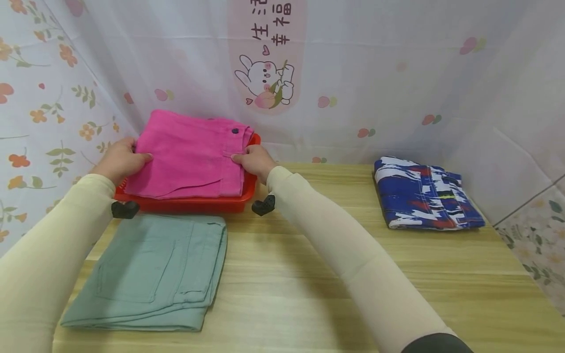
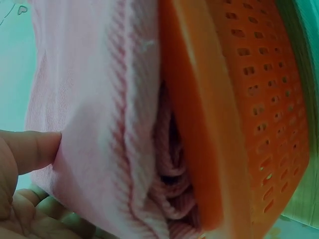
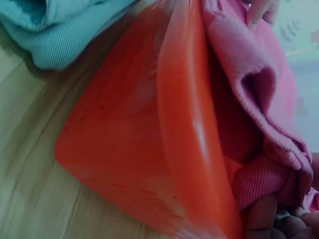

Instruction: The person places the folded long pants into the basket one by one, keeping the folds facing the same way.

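Note:
Folded pink trousers lie over a red plastic basket, at the back left of the table. My left hand pinches their left edge, thumb on top and fingers beneath, as the left wrist view also shows. At the waistband side, near a dark button, my right hand grips the right edge. In the right wrist view the cloth's folded layers hang inside the basket rim, with my right fingers curled under them. Folded pale green trousers lie flat in front of the basket.
Folded blue, white and red patterned trousers rest at the right of the wooden table. A printed curtain hangs behind the basket, and a floral curtain stands close on the left.

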`<move>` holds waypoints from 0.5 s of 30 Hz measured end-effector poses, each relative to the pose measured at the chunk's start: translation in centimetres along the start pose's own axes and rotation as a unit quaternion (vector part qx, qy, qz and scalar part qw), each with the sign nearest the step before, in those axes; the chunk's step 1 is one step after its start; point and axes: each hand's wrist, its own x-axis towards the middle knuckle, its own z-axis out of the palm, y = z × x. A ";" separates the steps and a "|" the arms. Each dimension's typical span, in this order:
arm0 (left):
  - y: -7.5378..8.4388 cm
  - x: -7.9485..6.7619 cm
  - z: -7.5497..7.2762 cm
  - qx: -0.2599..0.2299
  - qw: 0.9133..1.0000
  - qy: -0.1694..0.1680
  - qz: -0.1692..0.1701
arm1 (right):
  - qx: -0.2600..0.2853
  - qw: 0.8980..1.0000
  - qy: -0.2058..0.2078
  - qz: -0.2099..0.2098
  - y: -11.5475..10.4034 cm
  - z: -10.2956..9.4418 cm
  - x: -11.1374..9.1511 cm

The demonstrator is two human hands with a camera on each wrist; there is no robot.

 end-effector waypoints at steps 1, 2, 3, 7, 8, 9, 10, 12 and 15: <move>0.0 0.0 0.1 0.006 1.000 0.001 0.002 | -0.003 1.000 -0.002 0.001 0.0 0.0 0.0; 0.1 0.0 0.2 0.010 1.000 0.001 0.004 | -0.005 1.000 -0.003 0.003 0.0 -0.1 0.1; 0.1 0.1 0.2 0.016 1.000 0.001 0.007 | -0.009 1.000 -0.004 0.004 0.0 -0.1 0.1; 0.3 0.3 0.8 0.041 0.999 -0.005 0.017 | -0.037 0.999 0.001 0.009 0.0 -0.1 0.2; 0.2 0.4 0.9 0.045 0.999 -0.007 0.019 | -0.049 0.999 0.003 0.007 0.0 -0.1 0.2; 0.2 0.6 1.1 0.047 0.999 -0.009 0.017 | -0.059 0.998 0.005 0.006 0.0 -0.1 0.2; 0.2 0.7 1.3 0.045 0.999 -0.013 0.013 | -0.070 0.998 0.005 0.002 0.0 -0.1 0.3; 0.0 0.9 1.5 0.044 0.999 -0.016 0.002 | -0.091 0.996 0.008 -0.005 0.1 -0.1 0.3; -0.4 1.2 1.6 0.028 0.999 -0.024 -0.022 | -0.109 0.994 0.012 -0.016 0.2 -0.1 0.3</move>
